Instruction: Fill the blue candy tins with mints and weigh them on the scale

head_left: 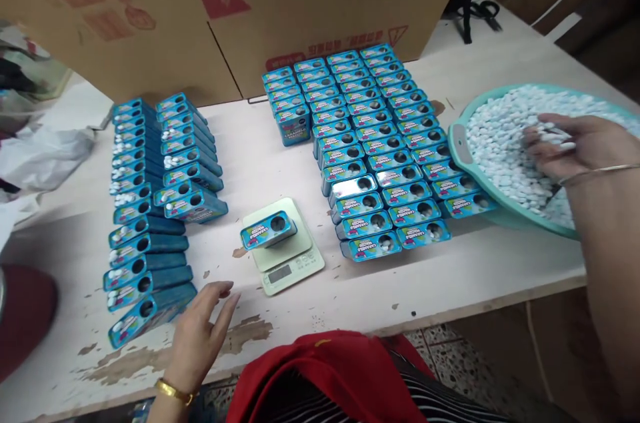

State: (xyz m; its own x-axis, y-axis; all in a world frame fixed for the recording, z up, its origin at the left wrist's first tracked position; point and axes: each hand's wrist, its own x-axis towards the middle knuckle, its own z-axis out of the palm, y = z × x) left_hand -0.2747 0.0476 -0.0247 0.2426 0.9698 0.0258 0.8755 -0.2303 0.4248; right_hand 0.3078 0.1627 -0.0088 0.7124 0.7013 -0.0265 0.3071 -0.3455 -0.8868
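Blue tin [269, 229] sits on scale [285, 253] for weighing. Right hand [565, 146], right of scale, cups white candies [500, 136] from basin [463, 156]; left hand [200, 333], below-left, flat, holding nothing.

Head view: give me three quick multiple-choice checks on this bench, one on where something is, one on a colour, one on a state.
1. Where does the single blue tin sit?
A. On the small scale
B. In the basin
C. On the cardboard box

2. What colour is the basin that holds the white tablets?
A. Red
B. Teal
C. Black

3. What is the right hand doing?
A. Resting flat on the table
B. Gripping a tin
C. Holding tablets over the basin

Answers: 1 A, the tin lies on the scale's platform. 2 B, the rim is pale teal. 3 C, white tablets lie in the cupped fingers above the pile, while the left hand rests open on the table.
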